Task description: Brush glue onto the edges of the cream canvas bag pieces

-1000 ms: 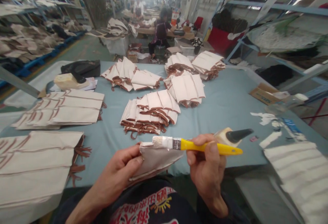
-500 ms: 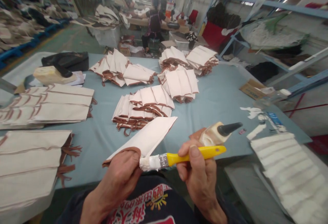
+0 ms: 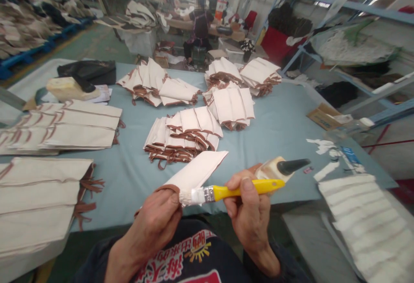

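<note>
My left hand (image 3: 161, 215) is closed on the near edge of a cream fabric piece (image 3: 198, 170) with brown trim. The far end of this piece lies on the table by a stack of similar cream pieces (image 3: 183, 134). My right hand (image 3: 249, 205) grips the yellow handle of a paintbrush (image 3: 226, 191), held level. White stuff coats its bristles, which are at the brown trim beside my left fingers; whether they touch it I cannot tell. Just behind my right hand sits a cream bottle (image 3: 271, 168) with a dark nozzle, partly hidden.
More cream pieces lie in stacks at the left (image 3: 42, 188) and far side (image 3: 233, 106) of the blue-green table (image 3: 284, 123). Pale strips (image 3: 365, 218) lie at the right, near a small cardboard box (image 3: 323, 117). A person (image 3: 199, 26) sits at a table beyond.
The view has shifted slightly, so the table things appear a little farther right. Both hands keep their holds, and the brush stays by the trim of the cream piece.
</note>
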The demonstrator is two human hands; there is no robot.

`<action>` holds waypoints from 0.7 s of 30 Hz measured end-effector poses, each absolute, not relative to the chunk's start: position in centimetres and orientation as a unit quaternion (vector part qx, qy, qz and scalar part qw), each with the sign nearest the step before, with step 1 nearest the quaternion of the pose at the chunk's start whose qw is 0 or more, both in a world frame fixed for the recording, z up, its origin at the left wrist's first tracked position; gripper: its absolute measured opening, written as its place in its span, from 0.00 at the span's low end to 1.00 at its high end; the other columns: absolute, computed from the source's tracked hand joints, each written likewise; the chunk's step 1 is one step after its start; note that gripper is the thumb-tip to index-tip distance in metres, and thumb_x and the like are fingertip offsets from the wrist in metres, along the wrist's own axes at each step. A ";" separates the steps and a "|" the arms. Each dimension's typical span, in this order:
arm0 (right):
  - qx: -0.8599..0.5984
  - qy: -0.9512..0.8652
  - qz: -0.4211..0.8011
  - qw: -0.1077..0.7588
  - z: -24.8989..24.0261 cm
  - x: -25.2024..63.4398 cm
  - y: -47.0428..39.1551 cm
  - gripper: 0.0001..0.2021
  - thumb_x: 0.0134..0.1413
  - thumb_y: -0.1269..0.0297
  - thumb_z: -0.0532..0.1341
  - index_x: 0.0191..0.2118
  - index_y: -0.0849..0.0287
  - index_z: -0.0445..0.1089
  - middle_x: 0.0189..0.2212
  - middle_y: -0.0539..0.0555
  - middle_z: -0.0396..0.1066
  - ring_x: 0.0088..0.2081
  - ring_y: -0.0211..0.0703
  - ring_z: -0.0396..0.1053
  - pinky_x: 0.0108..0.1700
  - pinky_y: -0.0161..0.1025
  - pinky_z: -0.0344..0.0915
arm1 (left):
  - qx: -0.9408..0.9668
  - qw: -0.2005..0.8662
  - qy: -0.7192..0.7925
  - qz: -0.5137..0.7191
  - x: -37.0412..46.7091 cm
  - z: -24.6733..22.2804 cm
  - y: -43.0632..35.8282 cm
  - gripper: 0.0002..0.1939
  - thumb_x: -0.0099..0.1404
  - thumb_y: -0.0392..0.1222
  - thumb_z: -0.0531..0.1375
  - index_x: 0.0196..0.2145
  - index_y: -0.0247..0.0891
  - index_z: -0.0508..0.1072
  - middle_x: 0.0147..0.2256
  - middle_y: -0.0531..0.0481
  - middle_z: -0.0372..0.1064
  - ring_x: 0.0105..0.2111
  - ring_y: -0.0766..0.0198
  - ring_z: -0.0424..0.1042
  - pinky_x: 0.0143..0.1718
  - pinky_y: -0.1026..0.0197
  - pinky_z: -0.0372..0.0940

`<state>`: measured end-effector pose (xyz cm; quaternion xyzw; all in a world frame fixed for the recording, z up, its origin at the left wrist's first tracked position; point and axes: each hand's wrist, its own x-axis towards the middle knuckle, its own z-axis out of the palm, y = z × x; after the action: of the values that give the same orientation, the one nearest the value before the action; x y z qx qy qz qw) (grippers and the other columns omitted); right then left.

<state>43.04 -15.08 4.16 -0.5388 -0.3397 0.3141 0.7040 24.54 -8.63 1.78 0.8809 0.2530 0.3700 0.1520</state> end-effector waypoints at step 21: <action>-0.541 -0.361 0.307 0.695 4.3 42.9 -15.0 0.23 0.72 0.47 0.59 0.29 0.58 0.71 0.11 0.40 0.54 0.11 0.30 0.51 0.13 0.26 0.49 | 0.866 0.195 0.268 0.375 24.9 1.2 -9.4 0.16 0.69 0.22 0.51 0.31 0.42 0.64 0.26 0.53 0.68 0.27 0.63 0.68 0.31 0.64 0.64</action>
<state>42.93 -15.01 4.33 -0.5408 -0.3614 0.3072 0.6947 24.87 -9.44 1.17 0.8658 0.2685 0.3746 0.1949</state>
